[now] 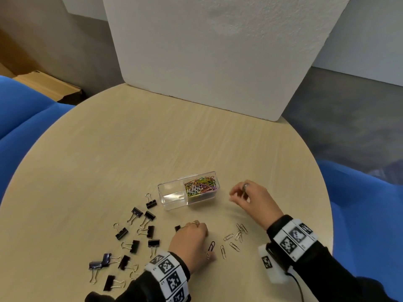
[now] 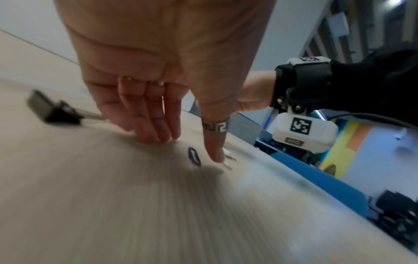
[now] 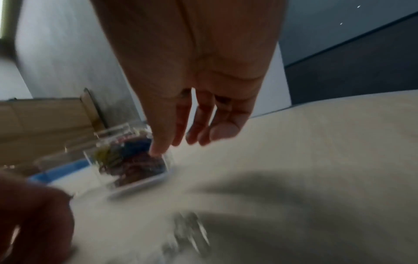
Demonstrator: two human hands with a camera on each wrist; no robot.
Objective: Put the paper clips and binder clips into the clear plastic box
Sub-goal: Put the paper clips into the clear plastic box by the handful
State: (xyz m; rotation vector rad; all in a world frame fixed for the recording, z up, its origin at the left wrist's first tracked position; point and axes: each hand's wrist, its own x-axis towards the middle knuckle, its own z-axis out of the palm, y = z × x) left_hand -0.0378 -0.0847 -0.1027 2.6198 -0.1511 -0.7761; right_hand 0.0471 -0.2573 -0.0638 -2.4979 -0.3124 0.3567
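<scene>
black binder clips [image 1: 122, 234], clear plastic box [image 1: 172, 198] half-filled

Black binder clips [image 1: 122, 233], multicoloured paper clips [image 1: 201, 185], blue chairs [image 1: 26, 112], checkered wristbands [image 1: 293, 238]

1. Even, soft indoor light fills the head view; the surface [image 1: 152, 149] shows sharp, its edges bowed by the wide lens.
2. Left wrist view: motion blur streaks the wood grain; a dark shadow pools under the thumb.
3. Right wrist view: dim, smeared; the box [image 3: 126, 160] is unfocused.
</scene>
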